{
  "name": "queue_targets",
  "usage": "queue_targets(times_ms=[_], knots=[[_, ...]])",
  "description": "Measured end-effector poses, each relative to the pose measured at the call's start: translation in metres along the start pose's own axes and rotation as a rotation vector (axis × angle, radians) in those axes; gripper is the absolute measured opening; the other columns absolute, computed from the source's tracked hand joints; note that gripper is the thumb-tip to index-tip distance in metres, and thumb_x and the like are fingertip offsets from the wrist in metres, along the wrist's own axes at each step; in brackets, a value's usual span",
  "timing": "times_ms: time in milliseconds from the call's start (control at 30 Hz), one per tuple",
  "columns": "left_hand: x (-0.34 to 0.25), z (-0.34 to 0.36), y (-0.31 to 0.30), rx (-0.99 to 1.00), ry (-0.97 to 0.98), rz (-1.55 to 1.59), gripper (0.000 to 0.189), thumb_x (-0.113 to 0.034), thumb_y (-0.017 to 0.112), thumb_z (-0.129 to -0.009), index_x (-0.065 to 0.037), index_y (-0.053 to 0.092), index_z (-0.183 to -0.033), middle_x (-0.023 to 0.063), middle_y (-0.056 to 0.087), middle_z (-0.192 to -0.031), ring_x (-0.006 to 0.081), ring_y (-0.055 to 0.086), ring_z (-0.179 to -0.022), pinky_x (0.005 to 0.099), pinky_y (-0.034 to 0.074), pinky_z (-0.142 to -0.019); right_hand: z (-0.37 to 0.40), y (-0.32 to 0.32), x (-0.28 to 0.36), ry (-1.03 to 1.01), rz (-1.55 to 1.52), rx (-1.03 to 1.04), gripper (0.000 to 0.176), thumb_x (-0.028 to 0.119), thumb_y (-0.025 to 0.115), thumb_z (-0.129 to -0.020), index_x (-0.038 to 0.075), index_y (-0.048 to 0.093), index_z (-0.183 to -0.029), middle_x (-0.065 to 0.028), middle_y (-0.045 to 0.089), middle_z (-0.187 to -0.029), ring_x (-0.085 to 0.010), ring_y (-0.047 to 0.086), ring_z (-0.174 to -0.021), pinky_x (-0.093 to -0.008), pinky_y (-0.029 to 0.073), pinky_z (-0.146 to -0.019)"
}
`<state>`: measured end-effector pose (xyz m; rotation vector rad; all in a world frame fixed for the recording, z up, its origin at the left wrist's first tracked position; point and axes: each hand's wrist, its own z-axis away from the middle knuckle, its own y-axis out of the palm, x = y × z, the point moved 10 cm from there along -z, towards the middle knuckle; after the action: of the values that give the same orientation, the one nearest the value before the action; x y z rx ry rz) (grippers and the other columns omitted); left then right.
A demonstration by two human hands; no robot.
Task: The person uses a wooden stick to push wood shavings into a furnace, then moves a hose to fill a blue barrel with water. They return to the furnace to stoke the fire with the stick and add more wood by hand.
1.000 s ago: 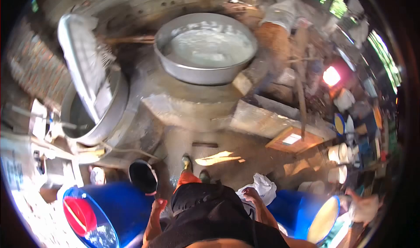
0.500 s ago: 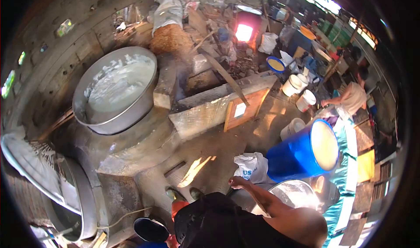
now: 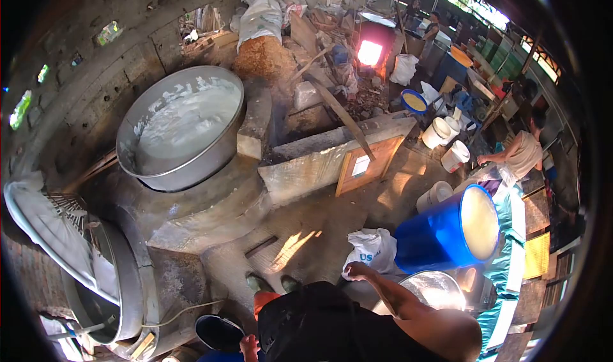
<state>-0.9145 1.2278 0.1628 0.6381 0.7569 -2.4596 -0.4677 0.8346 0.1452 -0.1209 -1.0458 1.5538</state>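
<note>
My left hand (image 3: 249,346) hangs low at the bottom edge, its fingers curled in, right by the rim of a dark bucket (image 3: 220,332). Curled as well, my right hand (image 3: 359,271) overlaps the lower part of a white plastic bag (image 3: 371,247) with blue lettering; nothing shows in its fingers. Just beyond the bag leans a big blue drum (image 3: 429,231) with pale yellowish contents at its mouth. Under my right forearm lies a wide shiny metal basin (image 3: 440,285).
On the left, a large metal vat (image 3: 239,116) of whitish liquid sits on a masonry stove (image 3: 204,202). Below it stands another vat (image 3: 131,292) under a cloth-covered hoop (image 3: 54,234). A fire glows in a furnace (image 3: 370,53). At right, a person (image 3: 523,151) works near white buckets (image 3: 455,156).
The view has shifted slightly, so most of the room sits further right. My right hand now overlaps the white bag's lower edge. More of my left hand shows beside the dark bucket.
</note>
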Motion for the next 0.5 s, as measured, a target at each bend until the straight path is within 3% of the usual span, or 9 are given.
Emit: queue_targets(times_ms=[33,67,167,400,433,467,500], knots=[[-0.009,0.006,0.001,0.000,-0.007,-0.008,0.028,-0.022,0.060,-0.080,-0.004,0.062,-0.101,0.0074,0.063,-0.076,0.0164,0.060,-0.060,0.0353,0.054,-0.046,-0.003,-0.004,0.006,-0.109,0.073,-0.084,0.022,0.018,0.061,-0.071,0.012,0.066,-0.092,-0.0086,0.068,-0.077,-0.0239,0.066,-0.067,-0.0361,0.052,-0.064],[-0.008,0.004,0.001,0.001,-0.006,-0.008,0.028,-0.022,0.060,-0.080,-0.004,0.062,-0.101,0.0074,0.063,-0.076,0.0164,0.060,-0.060,0.0353,0.054,-0.046,0.002,-0.013,0.010,0.019,-0.012,-0.006,0.024,0.020,0.063,-0.071,0.011,0.066,-0.093,-0.0080,0.068,-0.079,-0.0252,0.067,-0.072,-0.0370,0.052,-0.065],[-0.003,-0.002,0.006,0.007,-0.015,-0.016,0.028,-0.022,0.059,-0.083,-0.004,0.062,-0.104,0.0068,0.063,-0.078,0.0155,0.060,-0.062,0.0335,0.052,-0.045,0.006,-0.030,0.022,0.087,-0.128,0.020,0.024,0.021,0.064,-0.071,0.011,0.066,-0.092,-0.0087,0.069,-0.083,-0.0266,0.067,-0.077,-0.0381,0.052,-0.067],[0.006,-0.001,0.013,0.078,-0.100,-0.086,0.029,-0.024,0.058,-0.088,-0.004,0.061,-0.110,0.0053,0.062,-0.084,0.0134,0.060,-0.066,0.0293,0.047,-0.042,-0.004,-0.030,0.036,-0.014,0.019,0.004,0.028,0.020,0.064,-0.069,0.011,0.066,-0.095,-0.0097,0.068,-0.078,-0.0258,0.067,-0.072,-0.0371,0.053,-0.064],[-0.011,0.011,0.008,0.011,-0.034,-0.026,0.029,-0.024,0.058,-0.088,-0.004,0.061,-0.109,0.0050,0.061,-0.080,0.0123,0.057,-0.061,0.0265,0.043,-0.040,-0.006,-0.027,0.032,0.013,-0.031,0.017,0.030,0.020,0.064,-0.069,0.010,0.066,-0.097,-0.0097,0.068,-0.076,-0.0249,0.066,-0.070,-0.0365,0.053,-0.063],[-0.014,0.017,0.003,-0.015,-0.112,-0.081,0.028,-0.024,0.058,-0.088,-0.004,0.062,-0.108,0.0044,0.060,-0.074,0.0111,0.053,-0.054,0.0248,0.042,-0.038,-0.008,-0.024,0.030,0.038,-0.079,0.034,0.032,0.019,0.064,-0.068,0.010,0.066,-0.099,-0.0097,0.067,-0.075,-0.0240,0.066,-0.069,-0.0359,0.053,-0.061],[0.018,-0.002,0.009,0.011,-0.123,0.028,0.028,-0.026,0.059,-0.088,-0.005,0.064,-0.105,0.0045,0.061,-0.072,0.0113,0.053,-0.052,0.0249,0.041,-0.038,-0.009,-0.021,0.036,0.001,-0.042,0.076,0.032,0.019,0.064,-0.068,0.010,0.066,-0.099,-0.0097,0.067,-0.075,-0.0240,0.066,-0.069,-0.0359,0.053,-0.061]])
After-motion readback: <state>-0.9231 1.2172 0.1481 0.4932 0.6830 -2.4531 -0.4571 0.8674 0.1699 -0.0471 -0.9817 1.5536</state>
